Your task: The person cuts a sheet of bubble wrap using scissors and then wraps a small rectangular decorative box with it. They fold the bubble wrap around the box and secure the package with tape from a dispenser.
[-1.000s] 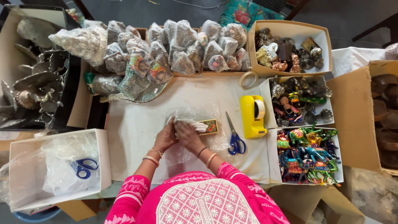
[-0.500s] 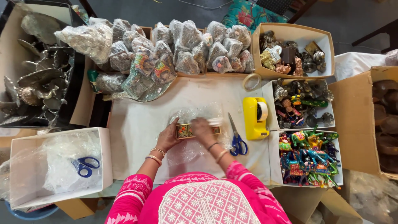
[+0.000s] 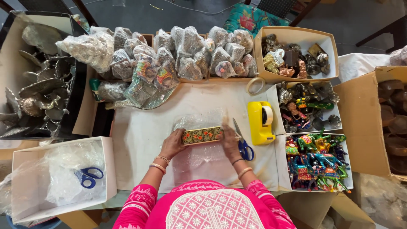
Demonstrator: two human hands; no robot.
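**Painted box now held end to end over the bubble wrap**

Since a second ago both hands have slid apart — then they were bunched together over the wrap, and now I see them at opposite ends of the long painted box (image 3: 201, 135). Half a second back the right hand still covered most of its top; that floral top now shows along its whole length. My left hand (image 3: 173, 144) grips the left end, fingers curled around it, thumb side toward the body. My right hand (image 3: 229, 142) clasps the right end in the same way, partly closed on the box. The box lies level and crosswise on the sheet of bubble wrap (image 3: 199, 157), which is spread on the white paper covering the table (image 3: 140, 140).

Just beside the right hand lie the blue-handled scissors (image 3: 241, 142), blades pointing away from me, and beyond them stands the yellow tape dispenser (image 3: 260, 120). Further right, a white tray holds bright painted animal figures (image 3: 316, 161). A row of wrapped bundles (image 3: 169, 55) lines the far edge of the table. At my left — well apart from the hands — a white carton (image 3: 59, 178) holds more wrap and a second pair of blue scissors (image 3: 88, 176).
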